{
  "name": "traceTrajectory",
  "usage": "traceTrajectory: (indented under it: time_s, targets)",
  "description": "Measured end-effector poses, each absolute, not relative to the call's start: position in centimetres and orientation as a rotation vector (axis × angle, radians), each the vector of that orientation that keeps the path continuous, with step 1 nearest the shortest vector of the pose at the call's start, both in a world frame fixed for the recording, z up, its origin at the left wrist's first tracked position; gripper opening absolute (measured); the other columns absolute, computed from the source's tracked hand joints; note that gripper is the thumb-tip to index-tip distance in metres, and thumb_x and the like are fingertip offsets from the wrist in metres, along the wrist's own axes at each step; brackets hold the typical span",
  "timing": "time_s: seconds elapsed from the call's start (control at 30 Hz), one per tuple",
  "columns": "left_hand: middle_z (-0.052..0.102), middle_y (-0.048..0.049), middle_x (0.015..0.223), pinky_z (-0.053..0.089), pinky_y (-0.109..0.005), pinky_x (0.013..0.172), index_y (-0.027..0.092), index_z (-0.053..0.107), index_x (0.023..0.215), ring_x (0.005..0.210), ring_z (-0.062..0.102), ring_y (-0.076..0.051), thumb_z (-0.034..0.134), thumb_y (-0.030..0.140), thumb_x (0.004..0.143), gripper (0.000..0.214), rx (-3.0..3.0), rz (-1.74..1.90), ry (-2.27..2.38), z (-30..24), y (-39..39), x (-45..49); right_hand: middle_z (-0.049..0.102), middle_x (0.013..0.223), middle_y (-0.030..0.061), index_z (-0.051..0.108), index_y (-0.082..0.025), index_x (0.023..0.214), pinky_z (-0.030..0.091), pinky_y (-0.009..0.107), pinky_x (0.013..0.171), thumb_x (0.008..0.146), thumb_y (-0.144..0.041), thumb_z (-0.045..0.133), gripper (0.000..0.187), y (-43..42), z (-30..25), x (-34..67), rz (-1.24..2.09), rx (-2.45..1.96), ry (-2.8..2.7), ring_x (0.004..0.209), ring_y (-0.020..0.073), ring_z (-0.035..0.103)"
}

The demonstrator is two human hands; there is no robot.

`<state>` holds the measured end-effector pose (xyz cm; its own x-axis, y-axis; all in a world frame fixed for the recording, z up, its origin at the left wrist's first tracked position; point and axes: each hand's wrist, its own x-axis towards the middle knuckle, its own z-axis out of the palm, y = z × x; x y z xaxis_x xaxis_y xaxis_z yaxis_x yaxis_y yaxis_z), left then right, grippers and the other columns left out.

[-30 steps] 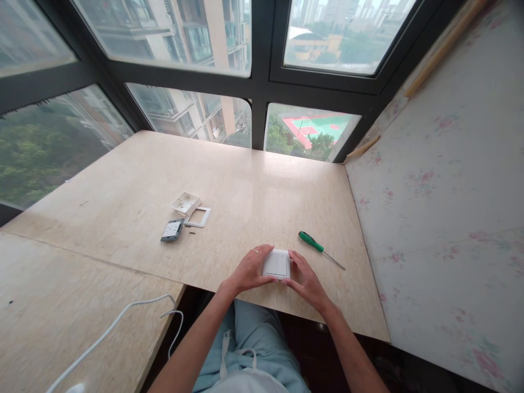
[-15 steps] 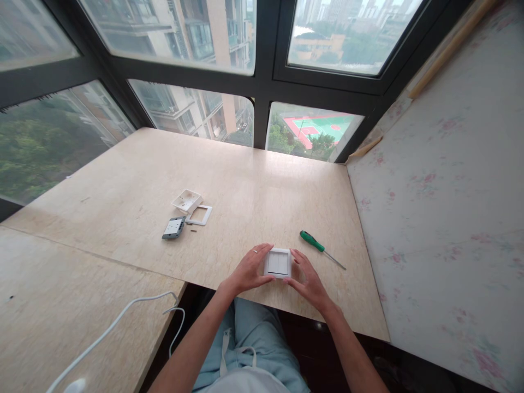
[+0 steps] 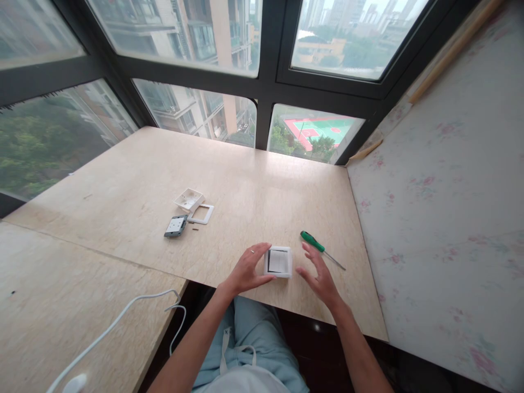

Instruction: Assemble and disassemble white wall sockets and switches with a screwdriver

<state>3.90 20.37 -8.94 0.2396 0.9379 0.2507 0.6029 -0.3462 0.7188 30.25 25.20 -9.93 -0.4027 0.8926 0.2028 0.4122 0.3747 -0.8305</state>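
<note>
Just below the middle of the frame, your left hand (image 3: pixel 249 268) grips the white square plastic wall switch (image 3: pixel 278 261) by its left edge, thumb and fingers curled round it. The switch sits on the beige stone-patterned tabletop (image 3: pixel 254 185) close to the near edge. Your right hand (image 3: pixel 321 277) hovers just right of the switch, fingers spread wide and holding nothing. It does not touch the switch.

Right of centre, beside your right fingertips, lies a green-handled screwdriver (image 3: pixel 313 240). Left of centre sit three loose parts: a white plastic back box (image 3: pixel 189 199), a white square frame (image 3: pixel 201 214) and a grey switch module (image 3: pixel 176 225). A white cable (image 3: pixel 118 319) curves through the lower left.
</note>
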Motion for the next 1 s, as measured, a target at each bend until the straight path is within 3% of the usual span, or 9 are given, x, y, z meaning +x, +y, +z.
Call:
traceTrajectory:
  time_s: [0.13,0.3,0.43,0.6,0.77,1.0]
  targets:
    - [0.05,-0.0133,0.14,0.04,-0.048,0.109,0.023,0.037,0.142,0.131,0.046,-0.028,0.072,0.046,0.078,0.077,1.919,0.957,1.458,-9.3,19.7,3.3,0.051,0.136,0.0141,0.049,-0.021,0.136,0.034,0.058,0.109,0.09,-0.045,0.053,0.052,28.2,-10.8,32.9,0.588,-1.375,-1.927,0.13,0.0307,0.045]
    - [0.05,-0.0131,0.139,0.04,-0.047,0.108,0.022,0.039,0.14,0.13,0.047,-0.027,0.074,0.045,0.077,0.076,1.882,0.982,1.489,-9.8,19.2,3.0,0.063,0.108,0.0134,0.066,-0.018,0.114,0.046,0.052,0.093,0.085,-0.036,0.052,0.036,30.6,-12.6,35.2,0.501,-1.539,-2.031,0.105,0.0302,0.056]
    - [0.05,-0.013,0.141,0.039,-0.047,0.109,0.022,0.038,0.141,0.131,0.046,-0.027,0.074,0.044,0.076,0.077,1.913,0.957,1.477,-10.0,19.6,3.2,0.064,0.094,0.0113,0.068,-0.017,0.107,0.05,0.046,0.082,0.086,-0.033,0.049,0.033,30.7,-12.8,35.1,0.501,-1.552,-2.028,0.089,0.0272,0.059]
    - [0.049,-0.0131,0.142,0.038,-0.048,0.109,0.024,0.036,0.143,0.132,0.045,-0.029,0.074,0.046,0.076,0.081,1.997,0.842,1.413,-10.1,20.8,3.9,0.062,0.095,0.0121,0.067,-0.017,0.108,0.05,0.047,0.082,0.087,-0.034,0.048,0.033,30.1,-12.8,34.3,0.467,-1.569,-1.985,0.089,0.0268,0.059]
    - [0.048,-0.013,0.143,0.038,-0.048,0.109,0.024,0.034,0.144,0.132,0.045,-0.029,0.075,0.046,0.075,0.084,2.032,0.767,1.37,-10.1,21.6,4.4,0.057,0.117,0.0168,0.06,-0.017,0.123,0.041,0.056,0.1,0.091,-0.04,0.048,0.041,28.1,-11.6,32.8,0.351,-1.49,-1.933,0.115,0.0318,0.05]
    - [0.044,-0.013,0.146,0.038,-0.049,0.111,0.025,0.029,0.147,0.136,0.042,-0.028,0.071,0.046,0.079,0.083,1.975,0.769,1.364,-10.4,21.3,4.4,0.038,0.15,0.0105,0.032,-0.028,0.148,0.031,0.051,0.114,0.09,-0.046,0.057,0.066,24.2,-10.3,29.4,0.886,-1.15,-2.206,0.139,0.0281,0.034]
